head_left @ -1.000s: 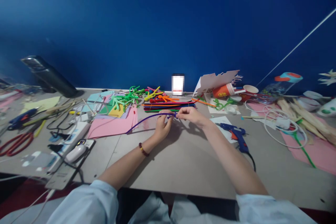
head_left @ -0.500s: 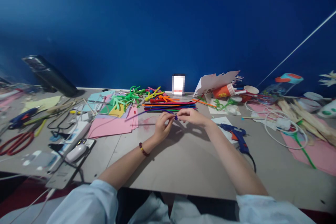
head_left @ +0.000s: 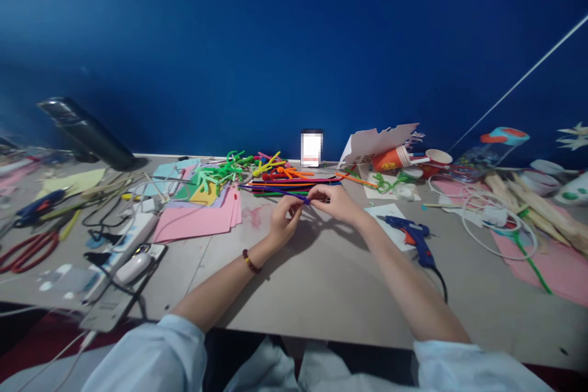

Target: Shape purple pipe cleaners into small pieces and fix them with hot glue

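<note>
Hands: left hand (head_left: 285, 222) and right hand (head_left: 337, 205) pinched a purple pipe cleaner (head_left: 294, 195) together | Place: nearer the surface's (head_left: 321, 294) far edge | Right: blue glue gun (head_left: 413, 239) near

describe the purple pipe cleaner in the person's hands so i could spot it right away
Look at the middle of the table, where a stack of pipe cleaners lies in a flat bundle. Just in front of it, the left hand and right hand meet, pinching a purple pipe cleaner. Unlike the straight ones in the stack, it's held up off the table, with a small bunched end between the fingertips.
</note>
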A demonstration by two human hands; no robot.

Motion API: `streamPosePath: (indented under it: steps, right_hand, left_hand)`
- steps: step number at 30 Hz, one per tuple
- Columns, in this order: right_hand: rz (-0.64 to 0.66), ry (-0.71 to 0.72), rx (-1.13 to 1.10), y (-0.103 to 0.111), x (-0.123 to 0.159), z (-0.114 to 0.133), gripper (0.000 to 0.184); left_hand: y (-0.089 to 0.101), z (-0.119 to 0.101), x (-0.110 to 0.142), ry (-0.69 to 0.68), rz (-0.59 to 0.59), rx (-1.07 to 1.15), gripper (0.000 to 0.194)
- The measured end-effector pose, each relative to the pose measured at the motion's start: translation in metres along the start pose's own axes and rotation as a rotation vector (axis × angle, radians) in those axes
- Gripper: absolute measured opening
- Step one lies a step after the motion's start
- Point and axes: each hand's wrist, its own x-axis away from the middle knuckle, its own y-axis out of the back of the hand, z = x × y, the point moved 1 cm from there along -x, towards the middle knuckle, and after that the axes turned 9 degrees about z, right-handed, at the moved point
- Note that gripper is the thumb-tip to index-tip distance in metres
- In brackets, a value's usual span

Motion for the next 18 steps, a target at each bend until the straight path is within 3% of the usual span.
streamPosePath:
  steps: [6,18]
  right_hand:
    - [-0.046,0.113,0.164,-0.0021,0.0009,0.0034,0.012]
    - [-0.065,0.229,0.241,-0.0045,0.0019,0.0074,0.015]
  left_hand:
    - [0.0004,-0.0011,-0.0004,-0.003,-0.026,-0.001,0.011]
    - [0.0030,-0.0043,-0.0027,-0.017,-0.040,-0.052,0.009]
